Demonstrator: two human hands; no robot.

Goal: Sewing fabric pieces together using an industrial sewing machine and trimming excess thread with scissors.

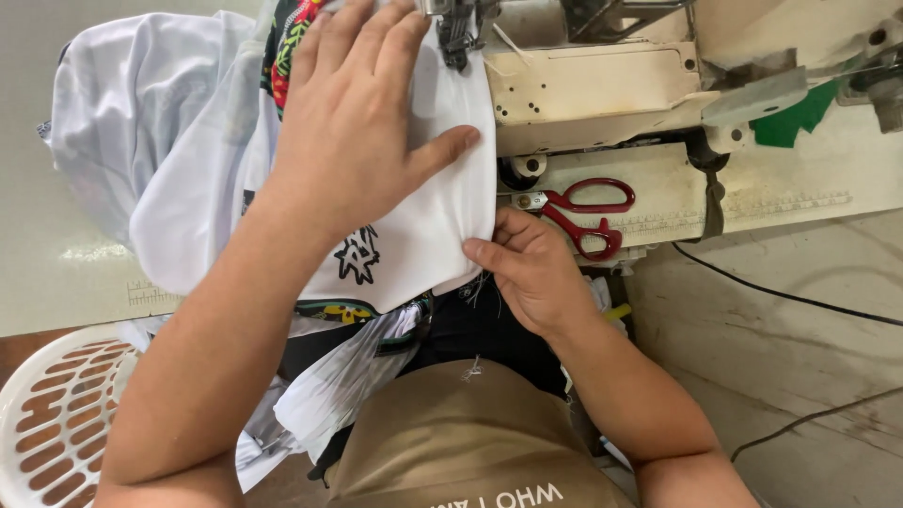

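A: Why is the left hand [353,122] spread so wide?

B: It lies open, palm down, fingers fanned on the white knit garment with the black and coloured print [414,235]. That looks meant to keep the cloth flat and taut as it runs up to the metal presser foot [456,33] of the cream industrial sewing machine [602,85], just beyond the fingertips.

A: And the right hand [531,268]?

B: It sits below and right of the left, closed in a pinch on the garment's folded edge, thumb on top, probably holding the fold straight.

A: Where is the rest of the cloth?

B: It drapes left of the left hand over the pale desk [56,273] and hangs toward the lap. A white plastic slotted basket [56,414] stands beneath the left forearm.

A: Any tools?

B: 1 pair of red-handled scissors [583,212] lies just right of the right hand, within easy reach.
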